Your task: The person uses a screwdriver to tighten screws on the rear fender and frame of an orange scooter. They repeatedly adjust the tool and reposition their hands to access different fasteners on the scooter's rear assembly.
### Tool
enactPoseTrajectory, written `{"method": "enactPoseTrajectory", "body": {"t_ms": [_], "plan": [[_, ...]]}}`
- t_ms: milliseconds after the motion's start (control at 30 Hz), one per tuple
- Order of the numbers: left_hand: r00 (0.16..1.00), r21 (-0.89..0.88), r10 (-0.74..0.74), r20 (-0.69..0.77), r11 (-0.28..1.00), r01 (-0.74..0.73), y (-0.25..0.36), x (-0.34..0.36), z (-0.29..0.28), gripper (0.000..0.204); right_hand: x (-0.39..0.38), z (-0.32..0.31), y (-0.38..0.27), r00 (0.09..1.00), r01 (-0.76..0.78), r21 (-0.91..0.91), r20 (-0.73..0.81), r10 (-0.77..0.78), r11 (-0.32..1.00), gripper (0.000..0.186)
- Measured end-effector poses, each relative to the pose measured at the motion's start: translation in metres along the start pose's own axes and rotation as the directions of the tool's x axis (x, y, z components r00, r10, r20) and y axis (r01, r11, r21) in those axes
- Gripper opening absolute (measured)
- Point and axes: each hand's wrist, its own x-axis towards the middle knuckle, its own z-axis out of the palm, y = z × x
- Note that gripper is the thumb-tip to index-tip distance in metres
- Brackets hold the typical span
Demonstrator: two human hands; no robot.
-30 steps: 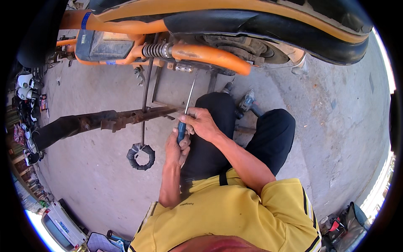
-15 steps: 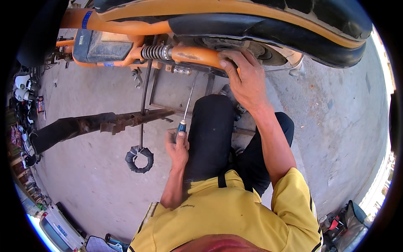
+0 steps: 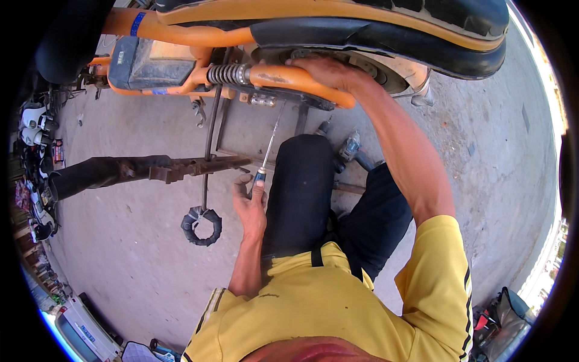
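Observation:
A long screwdriver (image 3: 260,175) with a blue handle and a thin metal shank points up and away beside my left knee. It rests in my left hand (image 3: 251,210), thumb against the handle and some fingers loosened. My right hand (image 3: 330,72) reaches over the orange tube (image 3: 289,77) of an orange and black two-wheeler. Its fingers go in behind that tube, beside the dirty wheel (image 3: 386,78), and their tips are mostly hidden. Left of the tube sits a coiled shock spring (image 3: 228,75).
A rusty metal stand (image 3: 181,169) with a long rod and a black wrapped ring (image 3: 201,226) is at my left. Behind my knees lies a blue-grey power tool (image 3: 351,148). Several parts and two-wheelers line the far left edge, near a white car (image 3: 90,329).
My right hand has moved from the end of the orange tube leftward and in behind it. Some fingers of my left hand have loosened around the screwdriver.

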Motion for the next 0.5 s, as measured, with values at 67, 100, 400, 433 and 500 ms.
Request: {"method": "enactPoseTrajectory", "body": {"t_ms": [67,100,400,433,500], "plan": [[0.994,0.032,0.112,0.000,0.993,-0.112,-0.009,0.000,0.000,0.028,0.002,-0.002,0.000,0.998,0.005,0.010,0.064,-0.006,1.000,0.055],[0.984,0.050,0.176,0.009,0.983,-0.176,-0.011,0.000,0.002,0.028,0.004,-0.004,0.000,0.995,0.008,0.015,0.096,-0.009,1.000,0.054],[0.994,-0.161,-0.023,0.110,0.986,0.041,-0.020,0.000,-0.009,0.028,0.006,0.009,0.012,0.992,0.120,-0.038,-0.023,-0.121,0.992,0.049],[0.986,-0.231,-0.069,0.154,0.967,0.104,-0.019,0.001,-0.009,0.031,0.004,0.008,0.009,0.996,0.093,-0.017,0.005,-0.093,0.996,0.049],[0.934,-0.380,-0.241,0.262,0.864,0.330,-0.008,0.007,-0.015,0.028,0.002,0.003,0.000,0.997,0.039,0.023,0.061,-0.040,0.999,0.050]]}}
